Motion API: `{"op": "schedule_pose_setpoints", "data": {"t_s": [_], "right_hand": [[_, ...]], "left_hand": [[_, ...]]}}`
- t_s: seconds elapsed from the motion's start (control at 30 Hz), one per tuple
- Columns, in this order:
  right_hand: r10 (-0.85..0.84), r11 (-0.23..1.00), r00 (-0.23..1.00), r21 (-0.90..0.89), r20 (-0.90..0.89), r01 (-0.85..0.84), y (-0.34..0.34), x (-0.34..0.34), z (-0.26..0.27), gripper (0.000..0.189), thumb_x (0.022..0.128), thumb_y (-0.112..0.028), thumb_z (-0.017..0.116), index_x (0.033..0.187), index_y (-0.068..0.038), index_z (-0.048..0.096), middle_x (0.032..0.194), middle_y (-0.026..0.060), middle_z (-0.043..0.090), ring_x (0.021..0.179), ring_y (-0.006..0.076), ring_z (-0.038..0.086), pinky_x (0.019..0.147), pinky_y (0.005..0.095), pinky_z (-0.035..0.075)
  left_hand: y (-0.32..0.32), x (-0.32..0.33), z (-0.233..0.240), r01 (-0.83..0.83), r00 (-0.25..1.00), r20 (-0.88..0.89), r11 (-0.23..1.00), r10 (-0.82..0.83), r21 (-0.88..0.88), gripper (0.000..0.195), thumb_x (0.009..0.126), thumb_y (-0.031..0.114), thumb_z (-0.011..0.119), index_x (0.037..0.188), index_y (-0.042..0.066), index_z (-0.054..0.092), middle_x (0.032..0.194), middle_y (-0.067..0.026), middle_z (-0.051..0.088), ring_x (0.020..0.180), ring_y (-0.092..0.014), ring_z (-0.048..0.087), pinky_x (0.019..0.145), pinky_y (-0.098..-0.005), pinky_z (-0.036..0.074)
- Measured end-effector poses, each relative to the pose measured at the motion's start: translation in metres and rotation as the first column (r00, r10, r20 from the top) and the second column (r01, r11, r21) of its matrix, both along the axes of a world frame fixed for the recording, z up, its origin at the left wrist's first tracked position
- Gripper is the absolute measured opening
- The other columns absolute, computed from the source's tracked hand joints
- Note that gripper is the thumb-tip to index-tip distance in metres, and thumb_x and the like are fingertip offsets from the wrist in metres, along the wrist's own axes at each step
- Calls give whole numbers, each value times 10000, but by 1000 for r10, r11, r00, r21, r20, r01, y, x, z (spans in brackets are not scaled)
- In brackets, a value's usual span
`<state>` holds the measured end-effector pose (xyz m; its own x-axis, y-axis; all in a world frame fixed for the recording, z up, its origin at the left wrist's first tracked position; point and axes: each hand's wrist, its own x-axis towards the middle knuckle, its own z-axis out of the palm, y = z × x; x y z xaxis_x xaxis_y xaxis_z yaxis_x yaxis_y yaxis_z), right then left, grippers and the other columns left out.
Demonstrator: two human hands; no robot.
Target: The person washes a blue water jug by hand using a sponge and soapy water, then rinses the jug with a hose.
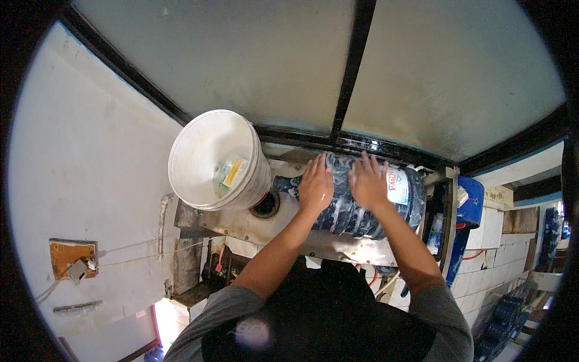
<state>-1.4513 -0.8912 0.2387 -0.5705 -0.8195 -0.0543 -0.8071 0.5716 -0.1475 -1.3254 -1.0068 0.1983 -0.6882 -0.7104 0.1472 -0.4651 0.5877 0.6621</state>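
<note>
A large blue plastic water jug (341, 206) lies on its side on a metal counter (282, 225), its neck to the left. White suds streak its ribbed wall, and a printed label (400, 186) shows near its base. My left hand (315, 184) rests flat on the jug near the neck end, fingers stretched out. Farther right, my right hand (368, 183) lies over the jug beside the label, its fingers slightly blurred. Neither hand wraps around the jug. Its underside is hidden.
Left of the jug stands a white plastic bucket (261, 169) with a yellow-labelled packet (233, 173) inside. A round dark opening (265, 206) is in the counter by the neck. Black-framed panels (280, 68) rise behind. A blue container (469, 203) stands at right.
</note>
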Motion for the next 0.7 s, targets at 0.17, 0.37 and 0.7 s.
{"op": "schedule_pose_setpoints", "data": {"t_s": [0.17, 0.37, 0.7], "right_hand": [[-100, 977, 884, 211, 456, 1, -100, -50, -35, 564, 1060, -379, 308, 1373, -1, 586, 1436, 266, 534, 1343, 435, 503, 1129, 508, 404], [315, 887, 927, -412, 203, -211, -33, 41, -13, 460, 1056, -289, 395, 1394, -34, 575, 1485, 206, 518, 1416, 384, 443, 1183, 487, 345], [-148, 940, 977, 329, 154, 91, 31, -93, -1, 479, 1041, -353, 395, 1329, -65, 648, 1367, 231, 614, 1298, 392, 569, 1120, 481, 417]], "left_hand": [[0, -7, -6, 41, 989, -144, 993, -25, 107, 522, 1077, 283, 407, 1519, 3, 401, 1507, -231, 489, 1424, -396, 428, 1174, -440, 353], [-17, 6, -17, 90, 989, -136, 977, -64, 192, 598, 1092, 450, 330, 1548, 67, 386, 1569, -194, 428, 1455, -392, 392, 1196, -438, 316], [-4, 4, -1, 91, 996, -29, 990, -89, 109, 701, 957, 424, 648, 1537, 104, 418, 1579, -154, 434, 1462, -401, 378, 1182, -462, 334]]}}
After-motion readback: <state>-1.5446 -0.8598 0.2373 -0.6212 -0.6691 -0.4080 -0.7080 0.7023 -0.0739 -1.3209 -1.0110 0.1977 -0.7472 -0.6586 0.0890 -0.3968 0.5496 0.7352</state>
